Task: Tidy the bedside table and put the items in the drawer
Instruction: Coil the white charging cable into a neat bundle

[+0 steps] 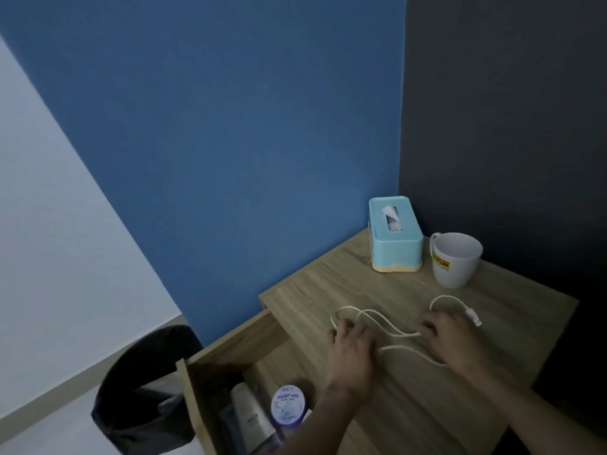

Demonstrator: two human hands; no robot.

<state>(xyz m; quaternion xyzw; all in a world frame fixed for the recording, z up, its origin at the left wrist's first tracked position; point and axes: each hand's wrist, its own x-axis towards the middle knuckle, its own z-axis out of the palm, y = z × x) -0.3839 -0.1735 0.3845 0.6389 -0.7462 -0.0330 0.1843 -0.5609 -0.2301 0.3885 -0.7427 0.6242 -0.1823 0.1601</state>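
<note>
Cable (407, 334) lies in loose loops on the table (328, 284), front half, btwn my two hands, not yet in the drawer (210, 382).

L hand (351, 349) is flat on the wood at the cable's left end. Its fingers (345, 325) are fairly straight and a bit spread, lying on the left loop and touching it; no pinch that I can see. One strand runs out from under this hand twd the right.

R hand (446, 336) sits on the cable's right part, knuckles up, fingers (430, 326) bent down onto the strand. The tips are hidden and blurry, so I can't tell if they pinch or only press. A loop arcs round above these fingers and ends in the plug (474, 318), just right of the hand, lying on the wood. Another strand curves under the wrist.

The drawer is pulled open at the table's left, below my L forearm. Inside are a round jar (289, 405) w/ a pale lid and a tube (249, 412) beside it.

At the back, by the wall, are a tissue box (394, 238) and a white mug (455, 257), near each other and well apart from the cable. A black bin (144, 389) stands on the floor left of the drawer.
</note>
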